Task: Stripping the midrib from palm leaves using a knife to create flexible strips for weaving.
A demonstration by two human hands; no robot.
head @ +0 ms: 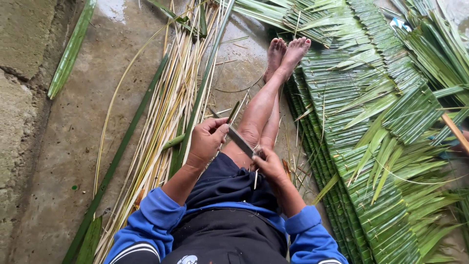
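I sit on the floor with my bare legs (266,105) stretched out ahead. My left hand (206,142) is closed around a thin green leaf strip (234,110) that sticks out past my fingers. My right hand (269,166) grips the handle of a knife over my knee. The knife's grey blade (240,141) points up and left and touches my left thumb and the strip. Blue sleeves cover both forearms.
A long bundle of pale leaf ribs and green stalks (168,112) lies on the wet concrete floor (73,146) at my left. Stacked woven palm-leaf panels (356,146) and loose fronds (430,54) fill the right side. A rough stone edge (19,98) runs along the far left.
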